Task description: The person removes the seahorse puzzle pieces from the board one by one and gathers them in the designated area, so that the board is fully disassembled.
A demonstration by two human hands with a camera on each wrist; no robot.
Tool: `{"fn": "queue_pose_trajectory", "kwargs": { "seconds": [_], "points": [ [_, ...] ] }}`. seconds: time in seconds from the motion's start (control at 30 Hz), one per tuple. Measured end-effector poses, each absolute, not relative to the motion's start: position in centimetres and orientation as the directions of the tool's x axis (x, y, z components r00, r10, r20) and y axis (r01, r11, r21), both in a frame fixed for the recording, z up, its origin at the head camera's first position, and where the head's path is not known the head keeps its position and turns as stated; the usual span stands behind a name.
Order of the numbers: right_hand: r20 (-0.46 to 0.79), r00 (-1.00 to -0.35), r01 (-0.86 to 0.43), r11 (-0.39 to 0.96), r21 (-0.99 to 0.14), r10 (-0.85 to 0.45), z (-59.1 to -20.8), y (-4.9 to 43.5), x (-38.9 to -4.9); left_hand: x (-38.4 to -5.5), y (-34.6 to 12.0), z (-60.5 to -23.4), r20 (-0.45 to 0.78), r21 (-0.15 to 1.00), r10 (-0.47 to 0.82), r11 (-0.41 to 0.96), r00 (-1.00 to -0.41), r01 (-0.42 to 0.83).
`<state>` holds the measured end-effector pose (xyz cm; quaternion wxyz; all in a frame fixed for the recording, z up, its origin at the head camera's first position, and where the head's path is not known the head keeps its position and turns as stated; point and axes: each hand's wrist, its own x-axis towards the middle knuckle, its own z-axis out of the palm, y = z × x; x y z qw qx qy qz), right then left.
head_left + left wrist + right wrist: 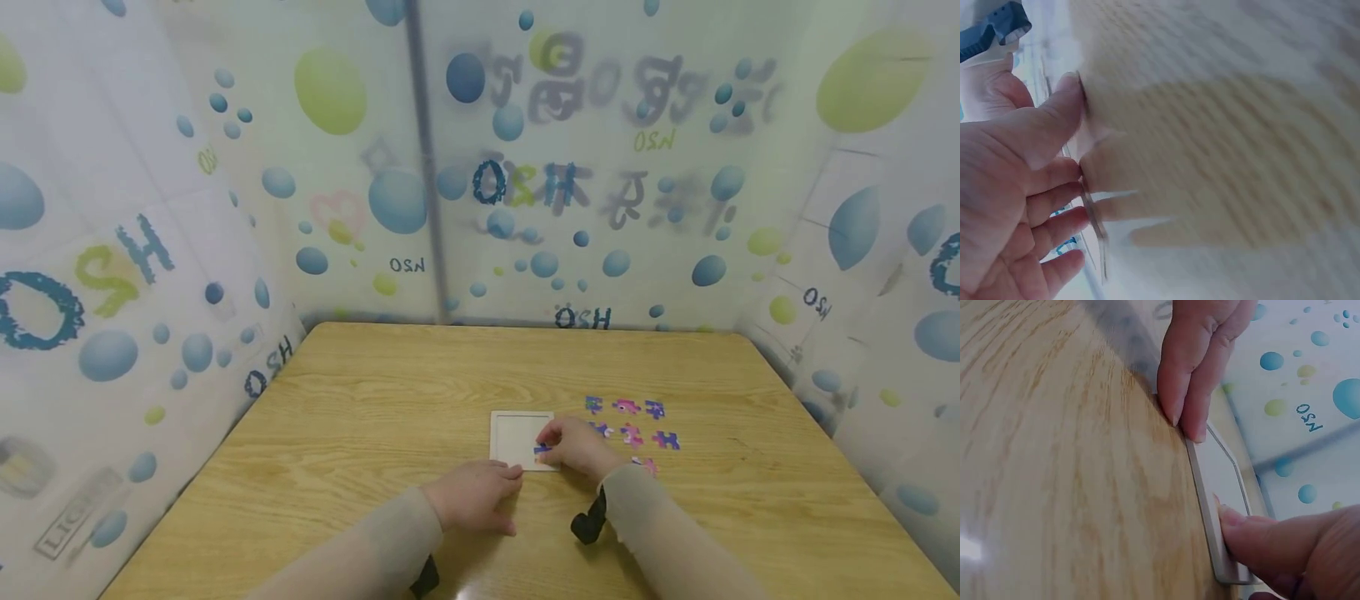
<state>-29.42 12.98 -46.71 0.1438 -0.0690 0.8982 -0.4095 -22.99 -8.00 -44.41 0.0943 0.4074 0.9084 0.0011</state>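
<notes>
A square white puzzle frame point(517, 414) lies flat on the wooden table. My left hand point(476, 496) rests at its near left corner, fingertips touching the edge; in the left wrist view that hand point(1019, 194) has its fingers loosely bent along the frame. Over the frame's near right corner, my right hand point(581, 446) pinches a blue-purple puzzle piece point(542, 450) between thumb and fingers. In the right wrist view, the right thumb point(1272, 540) is down inside the frame point(1200, 506) and hides most of the piece.
Several loose pink and purple puzzle pieces point(632, 435) lie in rough rows right of the frame, some partly behind the right hand. The table point(360, 400) extends to both sides. A patterned curtain point(360, 208) hangs behind it and at its sides.
</notes>
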Motion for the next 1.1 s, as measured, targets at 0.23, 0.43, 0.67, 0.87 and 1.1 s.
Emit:
{"fn": "queue_pose_trajectory", "kwargs": {
  "seconds": [0.23,0.43,0.67,0.87,1.1],
  "points": [
    [-0.195,-0.950,-0.017,0.662,-0.750,-0.246,-46.5,13.0,-29.4,-23.2,-7.2,-43.9,-0.132,0.041,0.769,0.635,-0.625,0.772],
    [-0.203,-0.945,-0.019,0.666,-0.745,-0.255,-46.5,13.0,-29.4,-23.7,-6.2,-43.9,-0.126,0.037,0.785,0.615,-0.606,0.788],
    [-0.206,-0.938,-0.034,0.664,-0.747,-0.280,-46.7,13.1,-29.5,-24.3,-5.8,-43.9,-0.159,0.075,0.789,0.609,-0.593,0.790],
    [-0.218,-0.932,-0.038,0.674,-0.738,-0.291,-46.6,13.0,-29.7,-24.4,-5.7,-44.0,-0.156,0.045,0.799,0.594,-0.581,0.803],
    [-0.227,-0.931,-0.028,0.679,-0.734,-0.284,-46.4,12.9,-29.6,-24.3,-5.8,-44.3,-0.145,0.004,0.805,0.582,-0.576,0.813]
  ]
}}
